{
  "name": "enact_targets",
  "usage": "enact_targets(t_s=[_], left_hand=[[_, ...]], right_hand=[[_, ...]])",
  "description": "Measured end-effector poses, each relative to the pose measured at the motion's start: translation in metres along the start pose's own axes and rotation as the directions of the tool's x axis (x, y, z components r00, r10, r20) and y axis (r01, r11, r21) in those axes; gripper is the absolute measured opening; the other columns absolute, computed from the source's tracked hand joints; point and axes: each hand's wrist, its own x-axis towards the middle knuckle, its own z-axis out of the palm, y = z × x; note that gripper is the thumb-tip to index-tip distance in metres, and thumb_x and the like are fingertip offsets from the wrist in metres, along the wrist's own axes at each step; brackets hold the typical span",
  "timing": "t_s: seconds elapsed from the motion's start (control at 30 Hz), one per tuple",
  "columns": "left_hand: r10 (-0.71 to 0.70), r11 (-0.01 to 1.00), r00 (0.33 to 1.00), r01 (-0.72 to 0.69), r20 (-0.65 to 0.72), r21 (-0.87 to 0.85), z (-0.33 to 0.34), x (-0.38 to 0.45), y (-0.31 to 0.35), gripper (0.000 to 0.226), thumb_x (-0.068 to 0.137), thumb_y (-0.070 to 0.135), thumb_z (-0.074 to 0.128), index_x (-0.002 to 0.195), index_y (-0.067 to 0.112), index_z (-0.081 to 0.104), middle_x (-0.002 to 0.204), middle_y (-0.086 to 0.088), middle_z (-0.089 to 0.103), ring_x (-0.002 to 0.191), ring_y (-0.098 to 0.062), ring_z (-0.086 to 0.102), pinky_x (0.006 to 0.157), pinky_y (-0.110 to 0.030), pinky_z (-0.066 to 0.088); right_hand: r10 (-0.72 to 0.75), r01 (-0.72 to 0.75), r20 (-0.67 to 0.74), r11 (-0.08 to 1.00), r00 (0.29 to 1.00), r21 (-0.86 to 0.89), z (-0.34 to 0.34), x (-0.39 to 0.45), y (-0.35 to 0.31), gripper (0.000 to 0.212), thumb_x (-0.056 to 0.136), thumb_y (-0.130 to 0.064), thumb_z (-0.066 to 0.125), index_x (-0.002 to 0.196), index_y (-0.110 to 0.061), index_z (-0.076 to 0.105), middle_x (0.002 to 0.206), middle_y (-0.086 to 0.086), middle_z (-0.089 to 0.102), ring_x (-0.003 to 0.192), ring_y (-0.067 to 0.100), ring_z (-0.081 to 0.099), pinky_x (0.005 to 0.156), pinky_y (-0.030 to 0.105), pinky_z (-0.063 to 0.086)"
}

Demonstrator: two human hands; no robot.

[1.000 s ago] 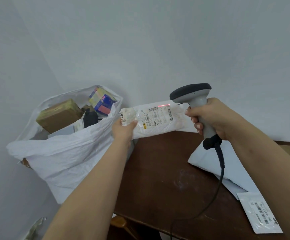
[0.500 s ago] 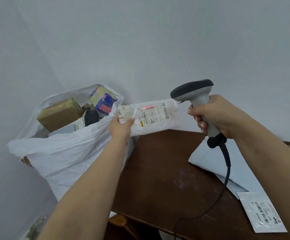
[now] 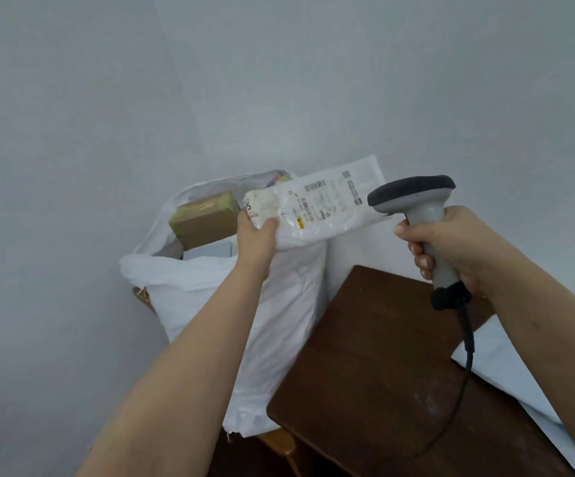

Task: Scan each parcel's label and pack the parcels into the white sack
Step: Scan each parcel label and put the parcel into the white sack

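Observation:
My left hand [image 3: 256, 235] grips the left end of a white plastic parcel [image 3: 323, 204] with a printed label, held tilted above the open white sack [image 3: 244, 304]. My right hand [image 3: 451, 246] grips the handle of a grey barcode scanner [image 3: 413, 197], whose head sits just right of the parcel's label. No red scan line shows on the label. Inside the sack lies a brown cardboard box [image 3: 207, 218] with a pale parcel below it; a coloured item is mostly hidden behind the held parcel.
A dark brown wooden table [image 3: 399, 373] stands right of the sack. A pale grey mailer [image 3: 506, 370] lies on its right side under my right arm. The scanner's black cable [image 3: 464, 359] hangs over the table. Grey walls meet in a corner behind.
The view swung left and down. My left hand carried the parcel left, over the sack's mouth. The red scan line on the label is gone. The scanner stayed beside the parcel.

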Motion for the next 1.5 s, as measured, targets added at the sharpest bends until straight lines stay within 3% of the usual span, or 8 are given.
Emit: enact_targets(t_s=[0.17,0.23,0.33,0.57,0.73,1.1,1.37,1.5], left_hand=[[0.055,0.998,0.955,-0.049,-0.292,0.028,-0.078,0.058,0.02,0.057,0.092,0.009,0.051,0.145,0.017,0.03,0.132,-0.005,0.05,0.115,-0.021,0.053,0.096,-0.031,0.045],[-0.021,0.973,0.939,0.099,-0.345,0.209,-0.105,0.081,0.013,0.076,0.091,0.017,0.059,0.153,0.018,0.014,0.143,-0.011,0.041,0.124,-0.028,0.047,0.105,-0.037,0.041],[-0.032,0.738,0.903,0.311,-0.429,0.598,-0.124,0.091,0.004,0.094,0.088,0.028,0.069,0.155,0.014,0.004,0.154,-0.02,0.023,0.14,-0.038,0.027,0.114,-0.049,0.029],[0.308,0.717,0.951,-0.224,-0.012,0.66,-0.042,0.068,-0.027,0.056,0.086,0.011,0.062,0.137,0.003,0.042,0.136,-0.018,0.047,0.128,-0.032,0.041,0.105,-0.035,0.032],[0.425,0.667,0.832,-0.554,0.356,0.498,0.064,0.019,-0.052,0.048,0.08,0.007,0.059,0.126,-0.004,0.051,0.123,-0.022,0.055,0.119,-0.037,0.048,0.105,-0.035,0.032],[0.038,0.73,0.587,-0.57,0.809,0.378,0.252,-0.15,-0.14,0.054,0.09,0.017,0.061,0.14,0.01,0.042,0.14,-0.009,0.044,0.133,-0.025,0.037,0.103,-0.023,0.027],[-0.195,0.729,0.255,-0.608,0.947,0.314,0.306,-0.29,-0.201,0.054,0.089,0.02,0.064,0.138,0.014,0.043,0.14,-0.007,0.041,0.133,-0.024,0.034,0.107,-0.029,0.028],[-0.326,0.642,0.118,-0.701,0.938,0.311,0.307,-0.353,-0.232,0.066,0.084,0.031,0.07,0.14,0.016,0.038,0.142,-0.006,0.037,0.132,-0.023,0.033,0.109,-0.033,0.033]], right_hand=[[-0.008,0.006,0.061,1.0,0.998,0.028,0.046,0.023,-0.003,0.025,0.092,-0.009,0.063,0.07,-0.006,0.051,0.052,0.005,0.046,0.038,0.013,0.04,0.038,0.024,0.039],[-0.002,0.0,0.069,1.0,0.998,0.027,0.059,0.031,-0.001,0.025,0.092,-0.009,0.064,0.071,-0.006,0.052,0.052,0.005,0.047,0.038,0.013,0.041,0.039,0.025,0.04],[0.022,-0.024,0.053,0.999,0.998,0.034,0.068,0.04,0.005,0.023,0.092,-0.009,0.064,0.073,-0.005,0.052,0.053,0.005,0.047,0.039,0.013,0.04,0.039,0.025,0.039],[0.109,-0.106,-0.047,0.992,0.993,0.062,0.045,0.045,0.028,0.018,0.093,-0.01,0.064,0.081,-0.006,0.052,0.059,0.006,0.047,0.04,0.013,0.04,0.041,0.023,0.039],[0.22,-0.201,-0.16,0.971,0.962,0.126,-0.015,0.029,0.06,0.018,0.093,-0.011,0.065,0.081,-0.006,0.051,0.059,0.006,0.048,0.039,0.012,0.041,0.041,0.023,0.039],[0.45,-0.309,-0.498,0.887,0.741,0.343,-0.196,-0.06,0.151,0.015,0.093,-0.007,0.063,0.084,-0.007,0.051,0.057,0.006,0.045,0.032,0.011,0.038,0.035,0.02,0.036],[0.554,-0.347,-0.603,0.831,0.573,0.434,-0.275,-0.12,0.207,0.026,0.091,-0.001,0.061,0.069,-0.004,0.049,0.05,0.007,0.043,0.034,0.014,0.037,0.038,0.023,0.034],[0.616,-0.395,-0.576,0.787,0.537,0.473,-0.298,-0.141,0.231,0.018,0.091,-0.003,0.063,0.076,0.0,0.055,0.053,0.008,0.044,0.036,0.014,0.037,0.038,0.023,0.034]])
